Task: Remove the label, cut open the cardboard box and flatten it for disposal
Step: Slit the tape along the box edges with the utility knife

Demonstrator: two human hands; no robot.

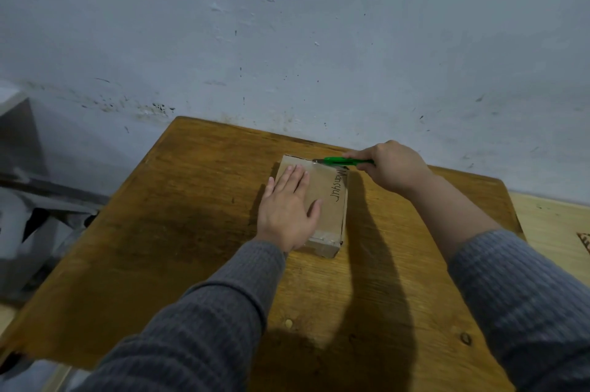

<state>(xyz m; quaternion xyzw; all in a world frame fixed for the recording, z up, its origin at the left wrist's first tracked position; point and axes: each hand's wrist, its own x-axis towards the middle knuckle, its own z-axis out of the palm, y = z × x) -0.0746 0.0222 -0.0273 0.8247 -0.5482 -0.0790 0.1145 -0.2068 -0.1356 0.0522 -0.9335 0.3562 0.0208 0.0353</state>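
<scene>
A small flat cardboard box [332, 209] lies on the wooden table [178, 200], sealed with clear tape and bearing black handwriting along its right side. My left hand [289, 209] lies flat on the box's top, fingers together, pressing down on its left half. My right hand [391, 168] grips a green utility knife [343, 162] beyond the box's far right corner. The knife's blade tip touches the box's far edge near the taped seam.
The table stands against a stained bluish-white wall [287, 40]. Grey objects [28, 216] sit on the floor to the left of the table. Pale flooring [555, 232] shows to the right. Both my arms wear grey knitted sleeves.
</scene>
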